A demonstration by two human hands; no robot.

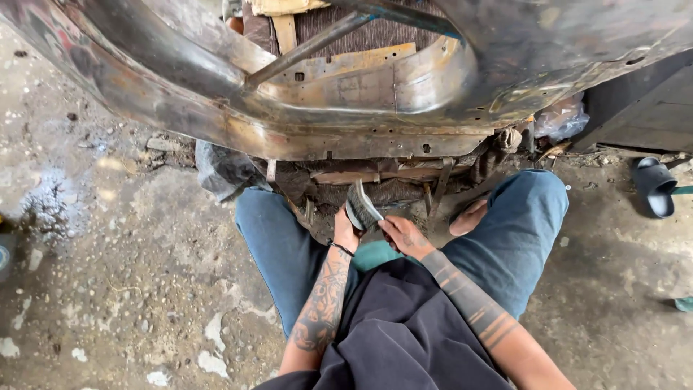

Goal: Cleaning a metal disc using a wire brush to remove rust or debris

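Observation:
I sit on a concrete floor with my knees spread, in blue jeans. Both hands meet low between my knees. My left hand [346, 232] grips a dark grey sandal-like object [361, 207] from below. My right hand [404, 235] holds its lower right edge with the fingertips. Just beyond the hands hangs the rusty lower edge of a bare metal vehicle body shell [346, 137]. My bare right foot [469, 217] rests under that edge.
Scrap wood, rags and rusty brackets [375, 177] lie under the shell. A dark slipper [655, 186] sits on the floor at the right, near a dark panel [642, 108]. A plastic bag [561, 119] lies by the shell's right end. The stained concrete [108, 274] spreads to the left.

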